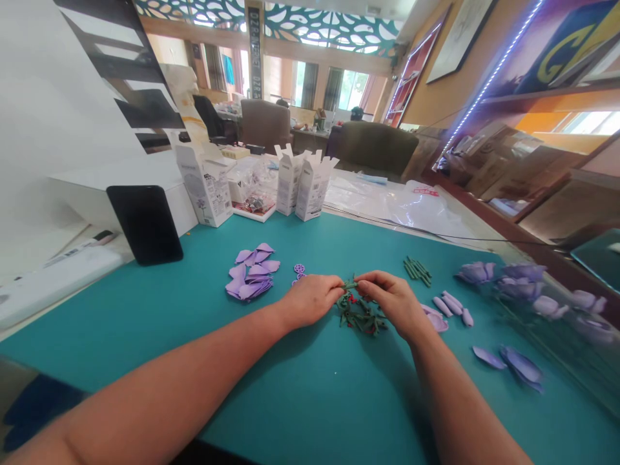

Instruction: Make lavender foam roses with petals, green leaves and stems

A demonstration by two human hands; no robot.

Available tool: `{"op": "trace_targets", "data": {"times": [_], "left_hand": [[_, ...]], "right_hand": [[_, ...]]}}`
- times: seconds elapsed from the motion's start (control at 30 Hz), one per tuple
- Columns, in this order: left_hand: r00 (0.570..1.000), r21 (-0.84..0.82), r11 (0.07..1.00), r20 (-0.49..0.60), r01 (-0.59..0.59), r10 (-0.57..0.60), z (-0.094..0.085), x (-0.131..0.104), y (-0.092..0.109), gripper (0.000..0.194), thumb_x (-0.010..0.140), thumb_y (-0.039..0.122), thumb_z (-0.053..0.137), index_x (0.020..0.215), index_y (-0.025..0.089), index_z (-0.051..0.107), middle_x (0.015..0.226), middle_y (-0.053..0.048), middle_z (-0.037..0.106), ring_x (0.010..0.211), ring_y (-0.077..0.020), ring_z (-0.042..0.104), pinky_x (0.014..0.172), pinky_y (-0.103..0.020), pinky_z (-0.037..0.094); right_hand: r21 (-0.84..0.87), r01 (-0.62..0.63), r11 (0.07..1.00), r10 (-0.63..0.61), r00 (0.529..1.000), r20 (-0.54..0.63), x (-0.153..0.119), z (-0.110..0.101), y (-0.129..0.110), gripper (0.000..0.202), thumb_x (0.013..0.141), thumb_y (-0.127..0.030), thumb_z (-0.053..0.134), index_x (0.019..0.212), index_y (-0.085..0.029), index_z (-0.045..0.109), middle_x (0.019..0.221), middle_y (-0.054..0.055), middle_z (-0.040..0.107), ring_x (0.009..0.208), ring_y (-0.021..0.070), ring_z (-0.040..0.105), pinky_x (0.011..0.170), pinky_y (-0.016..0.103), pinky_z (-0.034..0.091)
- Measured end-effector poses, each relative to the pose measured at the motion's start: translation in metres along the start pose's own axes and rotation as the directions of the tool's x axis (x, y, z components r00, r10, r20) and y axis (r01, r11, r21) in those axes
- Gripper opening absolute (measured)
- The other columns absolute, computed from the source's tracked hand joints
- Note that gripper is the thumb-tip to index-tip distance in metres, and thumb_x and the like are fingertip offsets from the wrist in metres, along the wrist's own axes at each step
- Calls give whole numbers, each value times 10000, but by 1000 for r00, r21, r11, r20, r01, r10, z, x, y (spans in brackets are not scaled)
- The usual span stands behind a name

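My left hand and my right hand meet over the middle of the mat, fingers pinched around a small green plastic piece. Its exact shape is partly covered by my fingertips. Just below lies a pile of dark green plastic parts with a few red bits among them. Beside my left hand are small purple wheel-shaped pieces, partly hidden by it. Farther left sits a heap of light purple petal pieces. Short green sticks lie beyond my right hand, and pale purple rounded pieces are to its right.
Purple flower heads stand at the right by a clear plastic sheet, with loose purple petals nearer. A black tablet leans at the left. White boxes and a plastic bag line the back of the teal mat.
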State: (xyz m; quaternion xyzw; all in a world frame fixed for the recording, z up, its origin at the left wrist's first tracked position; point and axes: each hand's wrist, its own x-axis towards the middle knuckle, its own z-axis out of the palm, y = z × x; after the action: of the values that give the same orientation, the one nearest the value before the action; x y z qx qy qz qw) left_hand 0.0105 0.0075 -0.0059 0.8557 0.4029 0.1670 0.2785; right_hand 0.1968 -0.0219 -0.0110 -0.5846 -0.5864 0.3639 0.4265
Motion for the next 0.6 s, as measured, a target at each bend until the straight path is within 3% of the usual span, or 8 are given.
{"op": "trace_targets", "data": {"times": [0.33, 0.47, 0.6], "left_hand": [[998, 23, 997, 19, -68, 67, 2, -2, -3, 346, 908, 302, 363, 1147, 238, 605, 1071, -24, 680, 901, -188, 613, 775, -268, 432], [998, 60, 996, 35, -59, 57, 2, 0, -2, 340, 897, 265, 364, 1097, 214, 634, 1044, -40, 685, 903, -191, 612, 776, -269, 437], [998, 103, 994, 62, -28, 21, 1, 1, -2, 344, 880, 233, 368, 1075, 186, 648, 1064, -66, 678, 923, -210, 611, 788, -290, 441]], "right_hand": [[-77, 21, 997, -17, 999, 46, 1, -3, -1, 297, 700, -466, 609, 709, -178, 680, 634, 16, 641, 609, 150, 542, 581, 274, 423], [-190, 29, 981, -48, 994, -96, 3, -20, 6, 323, 731, -489, 569, 717, -181, 666, 632, 25, 638, 589, 153, 533, 561, 277, 410], [-376, -41, 926, -31, 983, -183, 6, -36, 15, 271, 742, -432, 536, 728, -194, 665, 641, 18, 645, 549, 150, 519, 528, 280, 382]]}}
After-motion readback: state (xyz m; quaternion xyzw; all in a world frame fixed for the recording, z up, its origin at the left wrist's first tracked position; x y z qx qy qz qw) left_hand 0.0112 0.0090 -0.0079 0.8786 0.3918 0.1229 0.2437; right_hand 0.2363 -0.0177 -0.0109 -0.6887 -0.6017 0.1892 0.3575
